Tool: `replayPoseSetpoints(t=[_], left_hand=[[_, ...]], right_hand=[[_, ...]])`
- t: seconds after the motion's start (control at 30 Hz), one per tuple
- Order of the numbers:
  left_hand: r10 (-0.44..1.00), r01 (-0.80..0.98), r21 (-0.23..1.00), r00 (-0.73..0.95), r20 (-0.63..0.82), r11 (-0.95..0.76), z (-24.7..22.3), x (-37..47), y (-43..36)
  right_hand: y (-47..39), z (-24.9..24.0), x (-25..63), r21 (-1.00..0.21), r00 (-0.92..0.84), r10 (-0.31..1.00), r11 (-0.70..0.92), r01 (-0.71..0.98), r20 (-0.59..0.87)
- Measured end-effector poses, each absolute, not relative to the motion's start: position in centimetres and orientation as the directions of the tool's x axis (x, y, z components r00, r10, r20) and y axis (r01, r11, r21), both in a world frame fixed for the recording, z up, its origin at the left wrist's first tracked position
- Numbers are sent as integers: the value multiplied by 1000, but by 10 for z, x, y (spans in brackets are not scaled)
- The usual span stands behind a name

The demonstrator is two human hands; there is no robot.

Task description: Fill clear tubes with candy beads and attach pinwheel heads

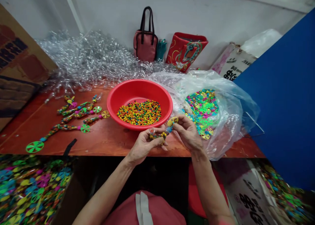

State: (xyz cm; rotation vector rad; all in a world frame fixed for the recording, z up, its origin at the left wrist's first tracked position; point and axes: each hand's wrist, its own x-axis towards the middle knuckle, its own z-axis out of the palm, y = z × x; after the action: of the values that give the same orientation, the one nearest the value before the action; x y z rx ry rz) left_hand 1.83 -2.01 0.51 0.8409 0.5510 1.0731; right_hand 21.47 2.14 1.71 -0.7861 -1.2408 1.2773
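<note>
My left hand [142,146] is closed around a clear plastic tube [157,136] partly filled with coloured candy beads. Pinched in my right hand [189,133] is a yellow fan-wheel cap [172,121] with a blue part under it, held at the tube's right end. Whether the cap is fully seated I cannot tell. Just behind both hands stands a red basin [115,97] with a bed of small multicoloured beads [140,113]. To the right, a clear plastic bag [228,120] lies open with a heap of coloured fan caps [203,110] in it.
Several filled tubes with fan caps [71,127] lie on the table [105,144] at left. Clear empty tubes [91,57] pile up behind. A pink handbag [146,46] and red bag [185,51] stand at the wall. Boxes of finished pieces [31,185] flank below; a blue panel [285,103] borders the right.
</note>
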Motion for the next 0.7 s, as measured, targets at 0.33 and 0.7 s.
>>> replayPoseSetpoints(t=[0.33, 0.7], left_hand=[[917, -553, 802, 399, 17, 226, 5, 13, -25], [912, -537, 813, 410, 19, 225, 7, 10, -25]], right_hand=[[21, 33, 195, -906, -76, 961, 222, -360, 266], [14, 26, 189, -941, -160, 949, 226, -253, 271]])
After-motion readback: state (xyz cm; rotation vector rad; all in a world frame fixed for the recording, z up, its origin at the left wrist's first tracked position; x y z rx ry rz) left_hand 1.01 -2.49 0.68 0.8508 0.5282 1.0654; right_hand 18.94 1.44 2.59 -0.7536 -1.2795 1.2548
